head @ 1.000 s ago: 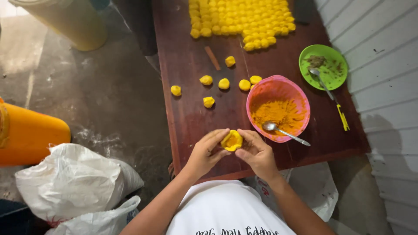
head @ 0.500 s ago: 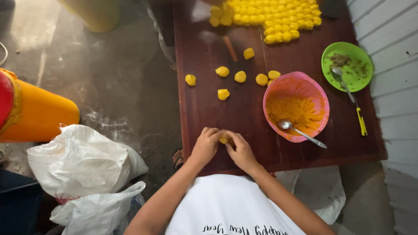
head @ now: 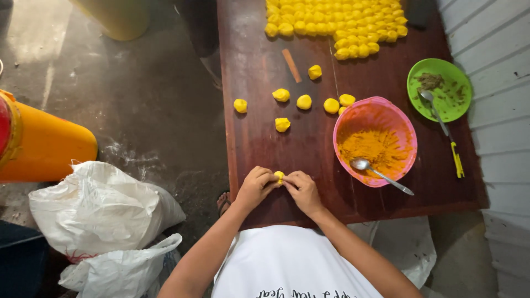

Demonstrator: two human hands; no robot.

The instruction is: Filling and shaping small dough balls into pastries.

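1. The yellow dough piece sits pinched between your two hands, just above the near edge of the dark wooden table; only its top shows, the rest is hidden by your fingertips.
2. Your left hand closes on it from 9 o'clock, fingers curled in tight, thumb and forefinger touching the dough.
3. Your right hand closes on it from 3 o'clock, fingers equally curled, tips meeting the same piece.
4. At 2 o'clock from your hands stands a pink bowl of orange-yellow filling, a metal spoon resting in it with the handle over the rim.
5. At 12 o'clock lie loose yellow dough balls, scattered and apart from each other.
6. Farther at 12 o'clock, a packed batch of finished yellow pieces fills the table's far end.
7. At 2 o'clock, beyond the pink bowl, is a green plate with brownish crumbs and another spoon.
8. At 9 o'clock, on the floor, lie white sacks and an orange drum.
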